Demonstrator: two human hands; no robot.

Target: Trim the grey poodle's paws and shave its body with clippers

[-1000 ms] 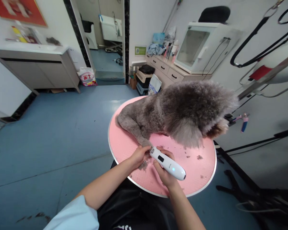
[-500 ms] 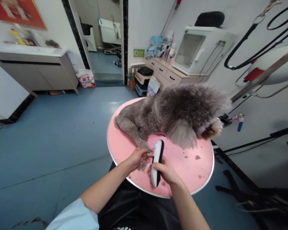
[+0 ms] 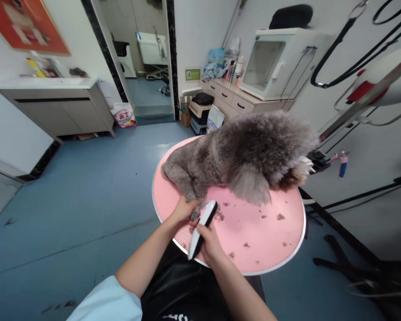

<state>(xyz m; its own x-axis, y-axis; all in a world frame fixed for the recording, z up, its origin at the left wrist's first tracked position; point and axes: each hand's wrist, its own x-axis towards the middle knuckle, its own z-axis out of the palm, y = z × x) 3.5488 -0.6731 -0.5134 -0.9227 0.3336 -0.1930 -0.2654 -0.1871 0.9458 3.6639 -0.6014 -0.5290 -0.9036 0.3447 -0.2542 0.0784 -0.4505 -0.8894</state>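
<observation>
The left hand (image 3: 183,211) is closed around the lower hind leg of a gray dog (image 3: 227,154), beside its paw (image 3: 195,214), while the right hand (image 3: 210,240) curls around a white-and-black clipper (image 3: 205,216), its upper end near that paw. The dog lies on a round pink surface (image 3: 254,236) dotted with loose tufts of hair (image 3: 280,217). Beyond are a blue floor (image 3: 103,191), a drawer unit (image 3: 226,95) and a white glass-fronted cabinet (image 3: 265,64).

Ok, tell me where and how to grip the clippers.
Take the clippers around mid-body, probably from the right, as the right hand does: the body is long and slim, and the left hand lies close on its left.
</observation>
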